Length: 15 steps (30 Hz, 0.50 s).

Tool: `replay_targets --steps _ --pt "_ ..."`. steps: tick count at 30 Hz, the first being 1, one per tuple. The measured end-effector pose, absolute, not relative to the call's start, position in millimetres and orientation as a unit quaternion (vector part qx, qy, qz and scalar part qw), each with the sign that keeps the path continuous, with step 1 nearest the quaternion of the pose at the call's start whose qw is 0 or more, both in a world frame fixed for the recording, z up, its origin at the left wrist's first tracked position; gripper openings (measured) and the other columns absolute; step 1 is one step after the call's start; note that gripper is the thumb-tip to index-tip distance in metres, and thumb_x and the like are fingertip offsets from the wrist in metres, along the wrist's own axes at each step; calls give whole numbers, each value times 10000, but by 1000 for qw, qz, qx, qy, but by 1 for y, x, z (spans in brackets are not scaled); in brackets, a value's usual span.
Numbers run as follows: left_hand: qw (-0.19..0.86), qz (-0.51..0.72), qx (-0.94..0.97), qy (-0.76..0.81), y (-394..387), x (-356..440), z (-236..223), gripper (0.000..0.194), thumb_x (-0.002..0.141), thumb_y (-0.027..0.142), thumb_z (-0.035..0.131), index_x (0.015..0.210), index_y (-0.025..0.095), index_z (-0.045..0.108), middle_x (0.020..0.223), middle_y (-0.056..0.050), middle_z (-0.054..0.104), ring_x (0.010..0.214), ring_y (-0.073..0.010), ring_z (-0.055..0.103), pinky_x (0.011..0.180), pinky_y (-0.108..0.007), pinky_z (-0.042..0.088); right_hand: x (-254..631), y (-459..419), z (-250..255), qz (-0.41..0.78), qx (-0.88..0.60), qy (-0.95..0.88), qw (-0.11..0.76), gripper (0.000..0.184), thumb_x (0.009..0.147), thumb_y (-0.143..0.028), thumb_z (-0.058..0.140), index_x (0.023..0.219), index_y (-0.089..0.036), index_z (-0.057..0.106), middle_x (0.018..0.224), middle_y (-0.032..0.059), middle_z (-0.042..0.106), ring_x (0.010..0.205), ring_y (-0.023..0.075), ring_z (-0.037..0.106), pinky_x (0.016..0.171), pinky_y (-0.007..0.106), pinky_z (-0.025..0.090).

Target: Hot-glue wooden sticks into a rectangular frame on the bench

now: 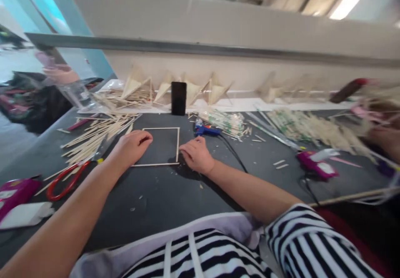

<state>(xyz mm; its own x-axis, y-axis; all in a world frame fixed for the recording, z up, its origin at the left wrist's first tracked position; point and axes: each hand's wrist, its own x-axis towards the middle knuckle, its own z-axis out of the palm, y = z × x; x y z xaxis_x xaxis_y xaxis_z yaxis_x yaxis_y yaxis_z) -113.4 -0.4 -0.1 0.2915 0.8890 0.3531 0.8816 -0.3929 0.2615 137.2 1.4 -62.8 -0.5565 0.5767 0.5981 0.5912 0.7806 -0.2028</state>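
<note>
A square frame of thin wooden sticks (178, 144) lies flat on the dark table between my hands. My left hand (134, 146) curls over the frame's left side, and hides most of that side. From the right, my right hand (197, 155) has its fingers drawn together, with the fingertips at the frame's right stick. Just behind my right hand rests a blue glue gun (206, 130), its black cord running back toward my forearm. Red-handled scissors (68, 181) lie beside my left forearm, near a heap of loose wooden sticks (89, 138).
A black phone (178, 98) stands upright at the back among stick-and-sheet models (215, 89). Bundled sticks (223, 121) lie behind the glue gun. Magenta devices (317, 164) sit at both sides. A clear bottle (73, 88) stands back left. Another person's hand (386, 140) is far right.
</note>
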Motion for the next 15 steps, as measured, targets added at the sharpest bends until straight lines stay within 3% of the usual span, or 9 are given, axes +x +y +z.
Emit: replay_targets --steps 4,10,15 --pt "33 252 818 517 -7 -107 -8 219 856 328 466 875 201 643 903 -32 682 860 -171 617 803 -251 434 135 3 -63 -32 -310 -895 318 198 891 -170 436 986 -169 611 867 54 687 776 151 554 817 362 259" --pt "63 252 728 634 1 -152 -19 231 795 356 503 865 207 666 839 -16 698 758 -174 620 702 -251 439 134 -1 -67 -28 -299 -894 333 185 891 -175 454 974 -171 618 869 52 683 787 151 550 839 366 265" --pt "69 263 722 637 2 -172 -18 239 784 342 493 830 192 674 831 -26 693 761 -169 605 697 -255 437 133 -3 -68 -10 -264 -916 302 185 868 -152 480 967 -188 632 887 44 661 809 153 534 855 375 266"
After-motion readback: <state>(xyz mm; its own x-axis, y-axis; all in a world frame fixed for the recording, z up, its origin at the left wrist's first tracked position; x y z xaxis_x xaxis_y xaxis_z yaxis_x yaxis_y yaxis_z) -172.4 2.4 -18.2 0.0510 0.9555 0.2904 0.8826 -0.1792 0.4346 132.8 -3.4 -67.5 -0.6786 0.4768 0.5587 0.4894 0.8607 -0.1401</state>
